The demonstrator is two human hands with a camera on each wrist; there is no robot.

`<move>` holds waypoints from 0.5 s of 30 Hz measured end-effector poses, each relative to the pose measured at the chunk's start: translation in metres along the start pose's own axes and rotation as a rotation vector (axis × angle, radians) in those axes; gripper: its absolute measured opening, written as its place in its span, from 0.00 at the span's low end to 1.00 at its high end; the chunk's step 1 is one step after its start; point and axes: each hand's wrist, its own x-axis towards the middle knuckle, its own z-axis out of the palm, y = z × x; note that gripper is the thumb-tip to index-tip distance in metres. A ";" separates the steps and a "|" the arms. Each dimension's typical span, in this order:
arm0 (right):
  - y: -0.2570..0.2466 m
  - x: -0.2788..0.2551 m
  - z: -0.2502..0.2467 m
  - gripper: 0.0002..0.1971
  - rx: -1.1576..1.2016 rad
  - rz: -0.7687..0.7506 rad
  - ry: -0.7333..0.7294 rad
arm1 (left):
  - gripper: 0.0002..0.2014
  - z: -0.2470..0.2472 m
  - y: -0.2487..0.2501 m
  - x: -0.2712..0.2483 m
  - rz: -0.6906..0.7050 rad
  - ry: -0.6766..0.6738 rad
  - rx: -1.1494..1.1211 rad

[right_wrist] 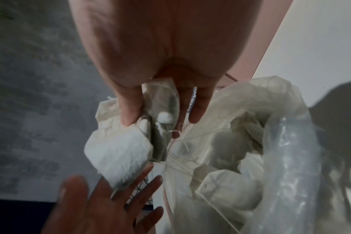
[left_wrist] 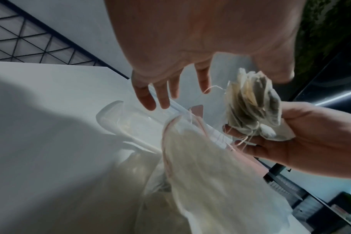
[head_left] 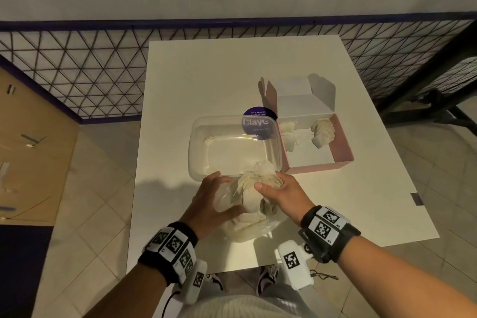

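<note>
Left wrist view alone shows dark leaf inside the tea bag bundle (left_wrist: 252,107) clutched in the right hand (left_wrist: 315,134) over the plastic bag (left_wrist: 200,174); the left hand (left_wrist: 190,39) spreads beside it, holding nothing. Head view adds a clear tub (head_left: 232,155) just beyond, pink box (head_left: 343,144) touching its right.
</note>
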 end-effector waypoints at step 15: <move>-0.068 -0.027 -0.014 0.25 0.333 -0.056 -0.092 | 0.26 -0.040 0.039 0.009 0.002 0.183 -0.506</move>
